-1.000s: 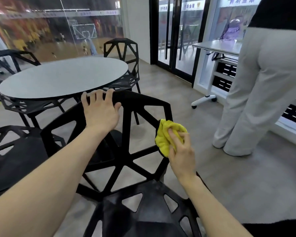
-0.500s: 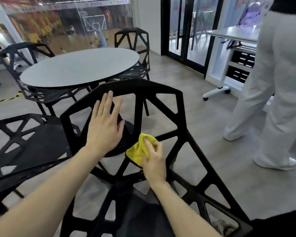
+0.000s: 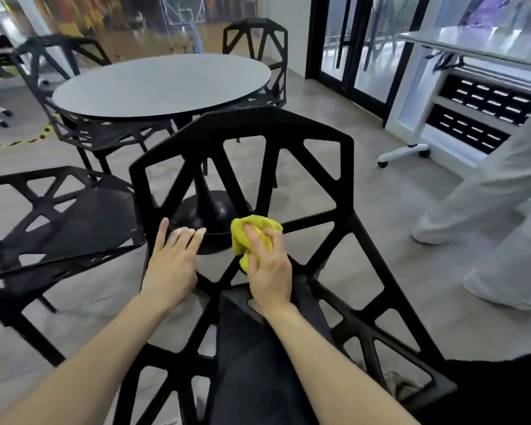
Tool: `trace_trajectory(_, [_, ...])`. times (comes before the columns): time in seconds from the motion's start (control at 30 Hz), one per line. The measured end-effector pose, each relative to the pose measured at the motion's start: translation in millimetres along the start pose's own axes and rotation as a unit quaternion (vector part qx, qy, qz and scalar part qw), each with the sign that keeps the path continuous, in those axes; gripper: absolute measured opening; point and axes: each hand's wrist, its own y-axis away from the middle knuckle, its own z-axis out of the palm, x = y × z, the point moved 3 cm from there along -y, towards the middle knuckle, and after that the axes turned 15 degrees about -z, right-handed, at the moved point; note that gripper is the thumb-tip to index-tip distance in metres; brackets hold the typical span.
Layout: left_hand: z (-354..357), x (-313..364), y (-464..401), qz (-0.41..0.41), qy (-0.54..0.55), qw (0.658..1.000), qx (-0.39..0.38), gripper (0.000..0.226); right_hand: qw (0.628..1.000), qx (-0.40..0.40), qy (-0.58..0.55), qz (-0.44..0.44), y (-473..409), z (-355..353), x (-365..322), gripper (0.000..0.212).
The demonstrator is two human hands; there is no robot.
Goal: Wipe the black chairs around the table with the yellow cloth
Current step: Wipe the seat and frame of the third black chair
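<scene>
Fingers (image 3: 265,237) of the right hand (image 3: 269,271) curl round the bunched yellow cloth (image 3: 249,233) and press it against a strut low in the open backrest of the nearest black chair (image 3: 242,124), just above where backrest and seat meet. Beside it, the left hand (image 3: 170,265) lies flat with its fingers (image 3: 184,236) fairly straight and relaxed, resting on the same chair's frame at the lower left of the backrest and holding nothing. Both forearms reach in over the chair's dark seat. Beyond the backrest stands the round grey worktop (image 3: 163,84) on a black pedestal, with another black chair (image 3: 255,41) at its far side, one at far left (image 3: 59,56), and one just beside the near chair on the left (image 3: 59,216). At the right edge, another person's legs in pale trousers (image 3: 503,185) stand on the grey floor, near a white rolling desk (image 3: 472,50).
</scene>
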Motion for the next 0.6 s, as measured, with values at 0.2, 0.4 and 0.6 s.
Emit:
trace_trajectory(0.2, [5, 0, -2, -0.005, -0.001, 1.000, -0.005, 0.074, 0.972, -0.209, 0.103, 0.040, 43, -37, 82, 0.052])
trace_trajectory(0.4, [13, 16, -7, -0.030, 0.011, 0.999, -0.030, 0.071, 0.963, 0.026, 0.266, 0.028, -5, -117, 97, 0.072])
trace_trajectory(0.6, [15, 20, -11, -0.046, 0.013, 0.996, -0.081, 0.073, 0.946, -0.222, 0.226, 0.076, 66, -40, 90, 0.089])
